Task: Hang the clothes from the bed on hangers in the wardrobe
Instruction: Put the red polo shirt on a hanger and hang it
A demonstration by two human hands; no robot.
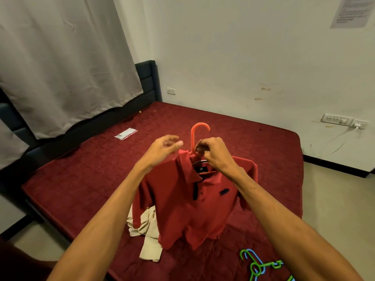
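Gripping the orange hanger [192,138] by its neck, the right hand [213,154] bears a seemingly light, limp red polo shirt [188,203] below its fingers; the left hand [165,147] is loosely open, empty.

Wall notice [351,11] print unreadable, loose hangers [256,266] cut off below, orange hanger [192,138] arms inside shirt [186,209]

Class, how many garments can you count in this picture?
2. A red polo shirt hangs on the orange hanger the right hand grips; a beige garment lies crumpled on the bed. More may hide behind the polo.
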